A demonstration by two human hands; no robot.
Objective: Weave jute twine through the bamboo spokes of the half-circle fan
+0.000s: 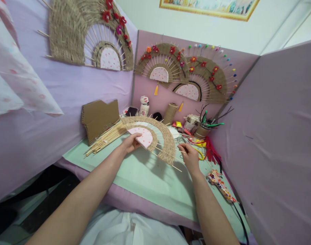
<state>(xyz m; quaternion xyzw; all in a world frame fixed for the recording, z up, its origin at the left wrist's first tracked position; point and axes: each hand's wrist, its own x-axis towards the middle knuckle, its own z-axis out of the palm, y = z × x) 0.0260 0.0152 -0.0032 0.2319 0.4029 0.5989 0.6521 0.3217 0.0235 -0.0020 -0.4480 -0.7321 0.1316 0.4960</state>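
My left hand [132,143] grips a half-round fan by its lower middle, with the thumb on the pink-dotted white half-circle [145,136]. The fan is tilted above the table. A wide outer band of woven twine [168,144] arches round the fan, and thin wooden sticks stick out past its edge. At the fan's right end, my right hand [190,154] has thumb and finger pinched together beside the protruding stick tips. Whether it holds a stick or a strand of twine is too small to tell.
Bundled sticks [108,137] and cardboard [100,117] lie left. Behind stand a twine spool [170,114], a bottle [144,106] and a pot of tools [202,130]. Yellow-handled scissors [200,153], red strips [212,150] and a patterned corded glue gun [222,187] are right. Finished fans [162,51] hang behind.
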